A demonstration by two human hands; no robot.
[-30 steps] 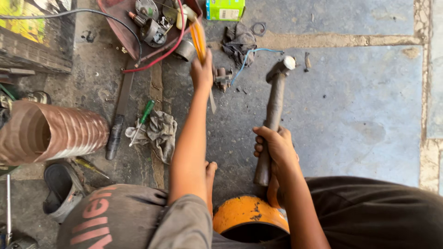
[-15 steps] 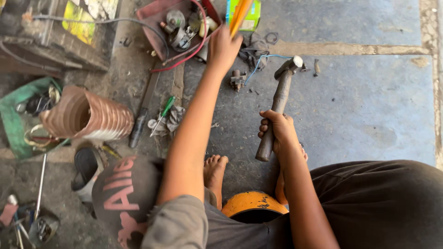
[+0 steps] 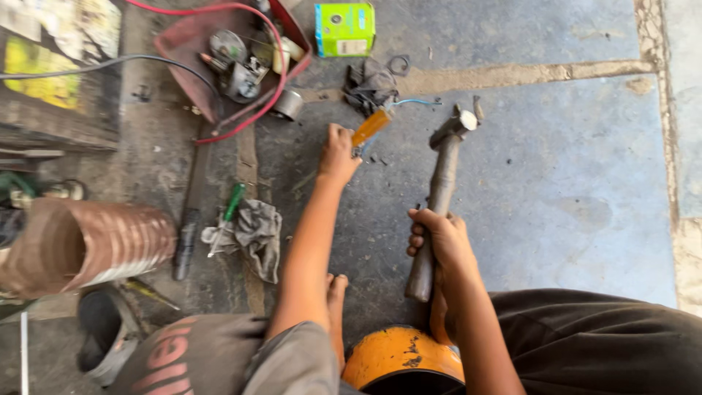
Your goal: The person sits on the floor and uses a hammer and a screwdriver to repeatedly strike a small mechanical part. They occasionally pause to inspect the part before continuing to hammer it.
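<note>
My left hand [image 3: 338,154] is stretched forward over the floor and grips a tool with an orange handle [image 3: 371,126]; its tip is hidden by my fingers. My right hand [image 3: 441,241] is closed around the worn wooden shaft of a hammer [image 3: 437,197], whose metal head [image 3: 455,127] points away from me, above the floor. An orange round metal object [image 3: 398,358] sits between my knees at the bottom of the view. My bare foot [image 3: 336,292] rests beside my left forearm.
A red tray of engine parts [image 3: 241,58] with a red cable lies at top centre, a green box [image 3: 344,29] beside it. A green-handled screwdriver [image 3: 228,212] lies on a grey rag [image 3: 256,234]. A ribbed copper-coloured cylinder [image 3: 88,245] lies at left. A dark rag [image 3: 369,84] sits ahead.
My left hand has drawn back from the red tray with the orange-handled tool, now held lower over the floor. The view has shifted; the hammer stays in my right hand.
</note>
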